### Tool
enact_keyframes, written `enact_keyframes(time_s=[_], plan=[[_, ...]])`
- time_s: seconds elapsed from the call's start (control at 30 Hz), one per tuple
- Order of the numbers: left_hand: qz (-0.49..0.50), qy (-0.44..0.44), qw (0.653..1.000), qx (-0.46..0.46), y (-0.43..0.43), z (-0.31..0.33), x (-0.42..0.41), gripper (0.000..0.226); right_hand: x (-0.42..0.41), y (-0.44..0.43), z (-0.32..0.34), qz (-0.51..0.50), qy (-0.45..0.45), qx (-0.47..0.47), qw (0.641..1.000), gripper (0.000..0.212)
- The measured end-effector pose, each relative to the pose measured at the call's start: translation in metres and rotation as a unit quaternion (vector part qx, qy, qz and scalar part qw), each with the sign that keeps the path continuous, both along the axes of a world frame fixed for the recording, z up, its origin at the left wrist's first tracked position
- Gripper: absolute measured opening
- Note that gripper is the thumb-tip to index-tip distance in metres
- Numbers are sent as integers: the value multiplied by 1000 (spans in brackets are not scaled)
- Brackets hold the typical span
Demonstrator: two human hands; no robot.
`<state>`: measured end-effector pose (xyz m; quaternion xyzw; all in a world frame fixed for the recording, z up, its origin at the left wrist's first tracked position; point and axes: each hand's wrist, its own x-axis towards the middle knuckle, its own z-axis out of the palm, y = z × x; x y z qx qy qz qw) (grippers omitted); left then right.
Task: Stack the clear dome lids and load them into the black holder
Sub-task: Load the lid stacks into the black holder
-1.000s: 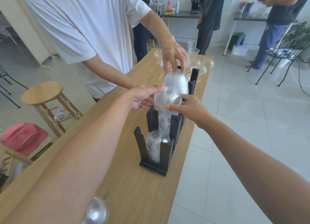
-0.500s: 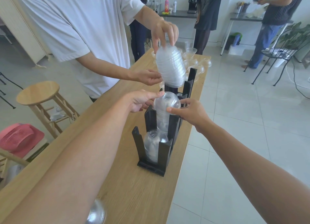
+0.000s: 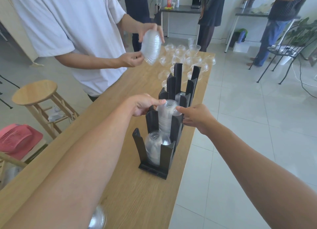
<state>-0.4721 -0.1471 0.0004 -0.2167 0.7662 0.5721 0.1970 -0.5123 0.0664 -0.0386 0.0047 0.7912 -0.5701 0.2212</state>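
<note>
1. Head view: the left hand and right hand pinch the domed top of a lid stack from either side, fingertips pressed to the clear plastic.
2. That stack stands in the second slot of the black holder, which sits along the right edge of the wooden table; the nearest slot holds a shorter nested stack.
3. Loose dome lids crowd the table's far end; their count is hard to make out, since the clear plastic blurs together.
4. A person in a white shirt stands at the left edge, holding another stack tilted between both hands.
5. A blurred clear dome is cut off at the bottom, behind the left forearm.
6. Since half a second ago, the other person's stack has lifted away from the holder and left, uncovering the far slots; the pinched stack sits lower.
</note>
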Motion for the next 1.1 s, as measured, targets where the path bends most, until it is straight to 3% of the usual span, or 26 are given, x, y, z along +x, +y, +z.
enact_keyframes(time_s=[0.17, 0.33, 0.5, 0.63, 0.77, 1.0, 1.1], plan=[[8, -3, 999, -53, 4, -9, -3, 80, -4, 8, 3, 13, -86, -39, 995, 48], [15, -14, 995, -98, 1, -11, -5, 85, 1, 7, 6, 10, -70, -4, 997, 54], [-9, -9, 996, -87, 0, -5, -13, 66, -1, 9, 11, 21, -67, 0, 998, 64], [-28, -34, 993, -111, 7, -4, -14, 76, -1, 11, 8, 83, -180, 22, 980, 91], [-32, -48, 992, -114, 10, -7, -11, 78, 3, 13, -11, 111, -265, -55, 956, 103], [-27, -47, 992, -110, 1, -7, -17, 56, -1, 11, -21, 61, -190, -57, 978, 83], [-45, -53, 989, -131, 5, -8, -18, 72, 1, 12, -22, 52, -174, -48, 982, 69]])
